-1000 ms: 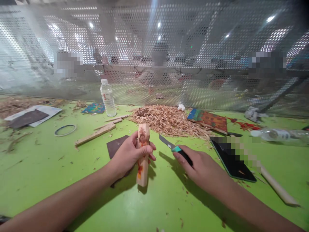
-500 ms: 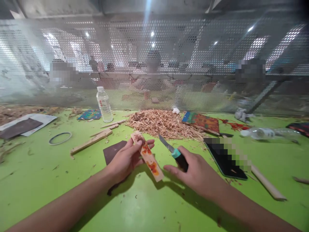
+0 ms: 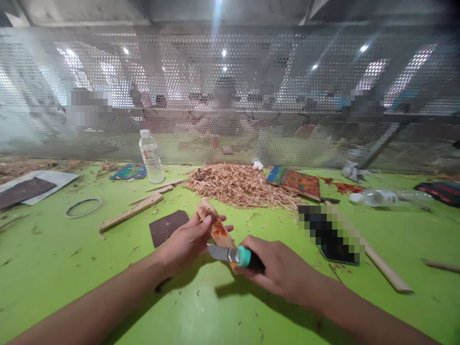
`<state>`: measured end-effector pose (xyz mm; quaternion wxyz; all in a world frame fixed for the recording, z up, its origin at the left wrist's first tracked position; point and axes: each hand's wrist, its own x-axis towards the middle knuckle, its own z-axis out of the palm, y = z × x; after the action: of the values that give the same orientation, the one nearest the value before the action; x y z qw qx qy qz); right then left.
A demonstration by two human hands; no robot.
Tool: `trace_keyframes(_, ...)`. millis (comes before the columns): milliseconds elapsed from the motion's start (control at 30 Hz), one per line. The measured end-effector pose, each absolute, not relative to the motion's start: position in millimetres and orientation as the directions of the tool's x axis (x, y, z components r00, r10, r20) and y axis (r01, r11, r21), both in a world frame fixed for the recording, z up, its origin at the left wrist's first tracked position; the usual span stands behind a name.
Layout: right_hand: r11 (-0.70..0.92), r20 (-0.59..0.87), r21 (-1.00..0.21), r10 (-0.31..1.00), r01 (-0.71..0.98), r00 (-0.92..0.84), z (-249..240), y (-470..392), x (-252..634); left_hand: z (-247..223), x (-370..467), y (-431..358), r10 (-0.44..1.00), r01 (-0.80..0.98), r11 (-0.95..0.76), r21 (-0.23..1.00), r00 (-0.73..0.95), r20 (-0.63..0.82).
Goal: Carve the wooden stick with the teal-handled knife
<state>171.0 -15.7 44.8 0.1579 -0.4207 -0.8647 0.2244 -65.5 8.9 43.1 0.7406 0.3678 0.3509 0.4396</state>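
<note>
A flat strip of wood [image 3: 218, 227] with red and orange stains is pinched in my left hand [image 3: 189, 237], thumb on top and other fingers beneath. My right hand [image 3: 278, 266] is wrapped round the black and teal handle of a utility knife [image 3: 247, 257]. Its blade points left and lies across the lower part of the wood strip, hiding some of it. Whether the edge touches the wood I cannot tell. Just left of my left hand lies a brown sheet of sandpaper [image 3: 168, 227] on the green table [image 3: 201, 311].
Behind my hands is a heap of wood shavings [image 3: 240, 184], with a painted board [image 3: 294, 182] beside it. A water bottle [image 3: 151, 158] stands at back left; another bottle [image 3: 384, 197] lies at right. A phone-like black device [image 3: 339, 256] and a wooden stick [image 3: 388, 268] lie right. A perforated screen [image 3: 187, 72] closes the back.
My right hand has moved left with the utility knife, and its blade has swung from beside the wood strip to across its lower part. My left hand keeps its hold.
</note>
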Motion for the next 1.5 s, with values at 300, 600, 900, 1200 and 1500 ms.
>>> trace_keyframes(300, 0.342, 0.302, -0.63, 0.935, 0.698, -0.185, 42.0, 22.3, 194.9, 39.0, -76.8, 20.0, 0.911, -0.239, 0.221, 0.945, 0.398, -0.112)
trace_keyframes(600, 0.58, 0.472, -0.487, 0.804, 0.653, -0.362, 36.2, 36.5, 207.8, 40.1, -76.6, 4.7, 0.634, -0.107, 0.378, 0.92, 0.754, -0.173)
trace_keyframes(900, 0.628, 0.443, -0.484, 0.776, 0.609, -0.449, 47.2, 20.7, 199.1, 42.4, -67.4, -4.9, 0.416, -0.017, 0.576, 0.817, 0.867, -0.275)
trace_keyframes(1200, 0.646, 0.527, -0.434, 0.748, 0.628, -0.404, 50.5, 7.6, 192.0, 24.5, -61.4, -14.5, 0.542, -0.071, 0.49, 0.869, 0.805, -0.239)
trace_keyframes(1500, 0.478, 0.346, -0.469, 0.873, 0.743, -0.343, 59.2, 0.7, 189.0, 33.3, -55.0, -10.7, 0.655, -0.095, 0.418, 0.903, 0.721, -0.227)
